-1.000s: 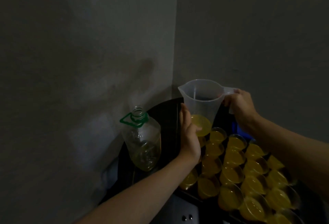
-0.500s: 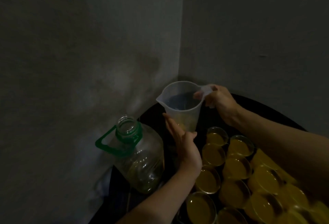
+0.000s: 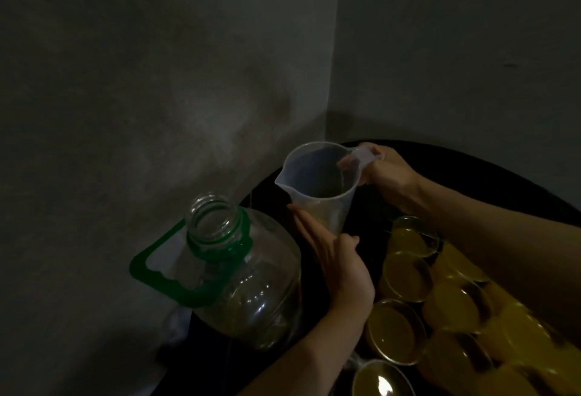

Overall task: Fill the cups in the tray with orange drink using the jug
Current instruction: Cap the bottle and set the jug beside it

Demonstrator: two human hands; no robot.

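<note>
The black round tray (image 3: pixel 487 182) stood in the wall corner. At its left edge sat a large clear bottle (image 3: pixel 251 276), uncapped, with a green handle. Cups (image 3: pixel 396 332) of orange drink were packed close on the tray's right side. The translucent jug (image 3: pixel 317 182) was held upright between bottle and cups. The right hand (image 3: pixel 388 172) gripped its handle. The left hand (image 3: pixel 339 266) lay with straight fingers against its lower wall.
</note>
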